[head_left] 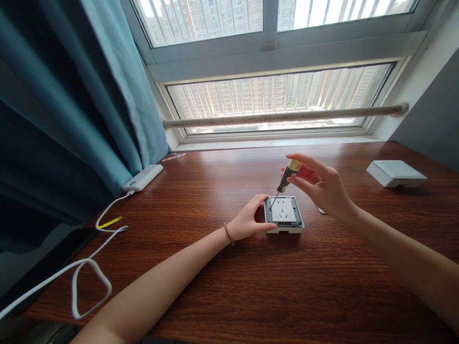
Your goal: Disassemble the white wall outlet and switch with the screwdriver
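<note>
A wall socket (283,210) with a white slotted face and grey frame sits in a white mounting box on the wooden table. My left hand (250,217) grips its left side, thumb along the near edge and fingers at the far corner. Between the fingertips of my right hand (317,181) is a screwdriver (286,179) with a dark grey and yellow handle. It leans, its tip down at the screw hole on the left of the socket's frame. A small white piece (322,210) lies partly hidden under my right hand.
A white box-shaped piece (396,173) lies at the right. At the left stands a white power strip (143,178), its white cable (91,267) looping over the table edge, with a yellow tag (110,222). Blue curtain (107,95) hangs at left; a window rail (287,117) runs behind.
</note>
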### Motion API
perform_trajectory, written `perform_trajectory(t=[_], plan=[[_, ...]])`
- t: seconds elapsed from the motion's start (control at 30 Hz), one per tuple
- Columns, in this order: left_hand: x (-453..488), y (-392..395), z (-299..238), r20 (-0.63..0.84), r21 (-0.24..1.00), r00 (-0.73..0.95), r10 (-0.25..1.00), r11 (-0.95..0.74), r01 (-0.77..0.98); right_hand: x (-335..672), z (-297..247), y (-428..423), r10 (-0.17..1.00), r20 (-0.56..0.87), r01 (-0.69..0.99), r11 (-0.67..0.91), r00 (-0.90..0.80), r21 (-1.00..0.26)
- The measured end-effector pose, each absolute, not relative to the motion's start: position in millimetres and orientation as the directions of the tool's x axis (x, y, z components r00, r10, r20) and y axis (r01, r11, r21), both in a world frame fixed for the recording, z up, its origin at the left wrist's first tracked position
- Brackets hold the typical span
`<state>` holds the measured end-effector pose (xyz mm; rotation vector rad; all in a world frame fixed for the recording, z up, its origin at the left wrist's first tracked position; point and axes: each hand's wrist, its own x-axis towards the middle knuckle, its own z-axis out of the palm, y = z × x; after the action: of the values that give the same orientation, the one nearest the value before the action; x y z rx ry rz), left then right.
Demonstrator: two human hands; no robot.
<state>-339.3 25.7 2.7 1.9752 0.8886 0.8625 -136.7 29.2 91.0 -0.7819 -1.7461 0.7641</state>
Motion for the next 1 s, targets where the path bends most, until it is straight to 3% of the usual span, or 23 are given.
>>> perform_trajectory(t=[0.13,0.3,0.63,0.87,1.0], plan=[[-339,25,2,0.247,0.849,0.521,0.817,-0.442,0.290,-136,91,32,0.751,0.568,0.049,0.616,-0.336,-0.786],[-340,25,2,0.243,0.841,0.522,0.818,-0.445,0.308,-137,87,34,0.742,0.655,0.183,0.670,-0.143,-0.719],[-339,24,3,0.240,0.851,0.520,0.820,-0.435,0.294,-132,94,33,0.769,0.572,0.080,0.614,-0.286,-0.785],[-340,25,2,0.239,0.857,0.515,0.823,-0.428,0.286,-132,86,41,0.779,0.626,0.185,0.622,-0.042,-0.761],[-340,25,2,0.232,0.860,0.519,0.823,-0.423,0.286,-128,92,40,0.816,0.566,0.127,0.578,-0.122,-0.806]])
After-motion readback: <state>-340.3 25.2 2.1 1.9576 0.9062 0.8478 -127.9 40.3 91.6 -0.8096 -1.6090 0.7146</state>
